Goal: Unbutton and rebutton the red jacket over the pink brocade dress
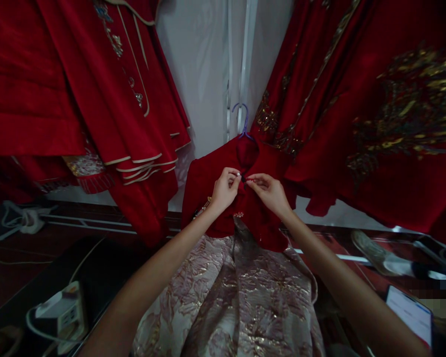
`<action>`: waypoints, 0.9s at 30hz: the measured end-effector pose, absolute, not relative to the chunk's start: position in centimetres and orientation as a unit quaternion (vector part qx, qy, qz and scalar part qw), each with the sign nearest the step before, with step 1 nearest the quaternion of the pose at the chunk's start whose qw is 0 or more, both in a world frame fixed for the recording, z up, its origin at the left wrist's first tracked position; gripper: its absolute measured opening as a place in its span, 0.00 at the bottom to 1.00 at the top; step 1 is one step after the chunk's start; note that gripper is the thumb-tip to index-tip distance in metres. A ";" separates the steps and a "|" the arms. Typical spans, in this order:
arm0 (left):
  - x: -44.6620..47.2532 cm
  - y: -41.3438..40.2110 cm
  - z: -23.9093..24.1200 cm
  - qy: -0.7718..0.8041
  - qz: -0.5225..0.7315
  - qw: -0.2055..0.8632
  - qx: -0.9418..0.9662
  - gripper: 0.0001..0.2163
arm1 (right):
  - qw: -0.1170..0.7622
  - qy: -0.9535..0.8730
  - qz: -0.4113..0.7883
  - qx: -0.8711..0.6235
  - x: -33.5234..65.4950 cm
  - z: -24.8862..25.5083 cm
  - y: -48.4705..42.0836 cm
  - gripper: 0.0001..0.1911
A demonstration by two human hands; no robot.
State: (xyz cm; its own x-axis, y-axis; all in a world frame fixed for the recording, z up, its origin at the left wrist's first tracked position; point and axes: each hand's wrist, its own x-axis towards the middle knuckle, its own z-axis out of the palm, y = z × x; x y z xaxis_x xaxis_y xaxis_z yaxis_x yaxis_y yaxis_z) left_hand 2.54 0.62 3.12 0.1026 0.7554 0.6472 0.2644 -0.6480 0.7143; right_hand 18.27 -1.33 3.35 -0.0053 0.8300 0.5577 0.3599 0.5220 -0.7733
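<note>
A red jacket [202, 183] hangs on a purple hanger [244, 121], its front toward me. At the front of its neckline, my left hand [225, 189] pinches one side with thumb and fingertips. Just across from it, my right hand [269, 192] pinches the other side. Between the fingertips shows a small dark fastening [244, 178]; its exact kind is too small to tell. Below the jacket falls a pale pink-silver brocade skirt [260, 292] with a raised floral pattern. A small beaded ornament [238, 214] sits on the jacket's lower front.
Red garments with pale piping [141, 134] hang at left. Red garments with gold embroidery [412, 109] hang at right. A power strip [72, 315] with a cord lies low at left. A lit phone [409, 312] and a person's shoe [371, 252] are at lower right.
</note>
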 end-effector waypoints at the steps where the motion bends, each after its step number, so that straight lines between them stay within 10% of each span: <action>1: 2.6 0.6 3.0 0.356 0.567 0.227 0.708 0.05 | 0.557 -0.671 0.220 -0.437 18.1 3.3 -1.3 0.13; 14: 1.6 -0.1 4.2 0.367 0.512 0.141 0.764 0.03 | 0.573 -0.656 0.234 -0.431 17.9 2.7 -1.6 0.16; 27: 2.7 1.1 3.0 0.338 0.544 0.358 0.679 0.07 | 0.543 -0.706 0.088 -0.446 17.8 4.3 -2.7 0.13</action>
State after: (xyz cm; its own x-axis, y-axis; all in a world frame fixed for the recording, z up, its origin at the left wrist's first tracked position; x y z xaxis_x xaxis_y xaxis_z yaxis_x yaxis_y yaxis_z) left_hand 2.70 1.06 2.97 0.1794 0.8492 0.4967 0.0708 -0.5148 0.8544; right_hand 17.84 -2.73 4.28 -0.0127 0.7250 0.6886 0.5348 0.5869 -0.6080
